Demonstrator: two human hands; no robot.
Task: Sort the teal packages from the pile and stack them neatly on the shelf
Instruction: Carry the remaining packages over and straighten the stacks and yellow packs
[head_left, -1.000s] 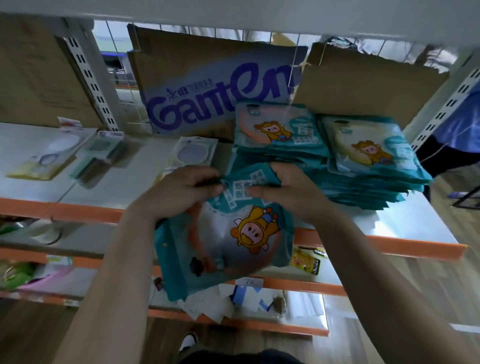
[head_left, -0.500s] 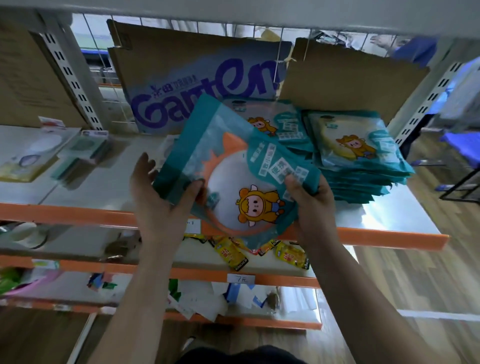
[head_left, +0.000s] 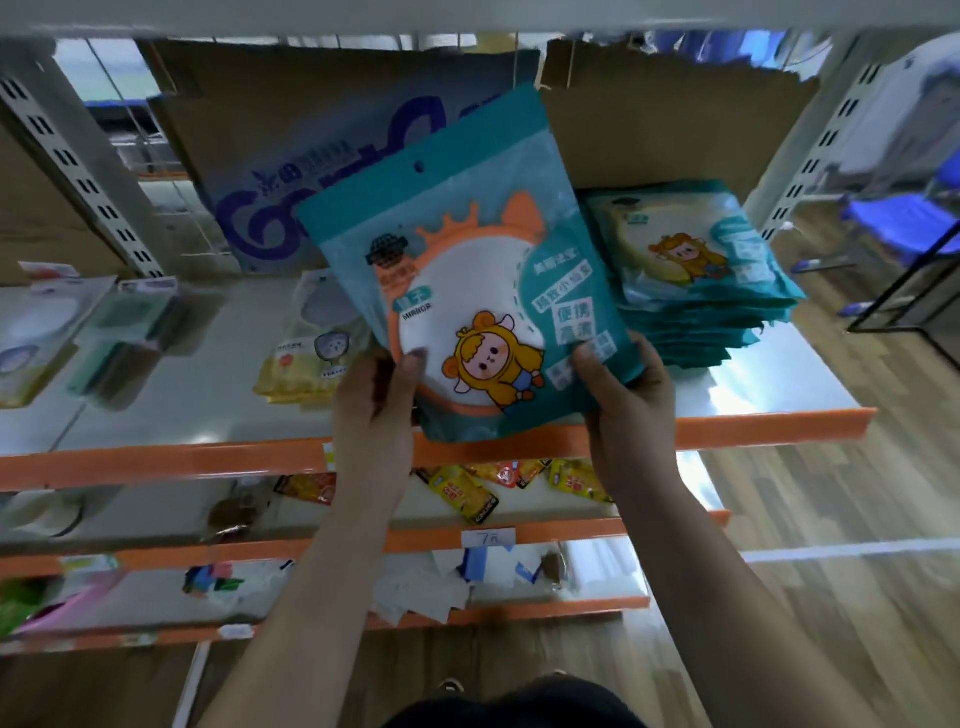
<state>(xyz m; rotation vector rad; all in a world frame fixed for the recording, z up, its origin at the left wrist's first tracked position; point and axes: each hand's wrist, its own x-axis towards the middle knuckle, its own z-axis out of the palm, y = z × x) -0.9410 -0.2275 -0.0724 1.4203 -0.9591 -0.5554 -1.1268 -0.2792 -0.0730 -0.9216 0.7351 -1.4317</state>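
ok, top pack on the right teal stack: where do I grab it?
Top pack: probably pinch its near right corner from the shelf front. It lies flat on the stack, cardboard stands behind, and the held teal package covers its left side.

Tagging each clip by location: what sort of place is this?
Probably a small shop or stockroom: tiered shelves with orange edges, a price tag, a stack of teal packages, snack packets below.

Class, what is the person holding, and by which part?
A teal package, gripped at its lower corners: left hand on the left, right hand on the right.
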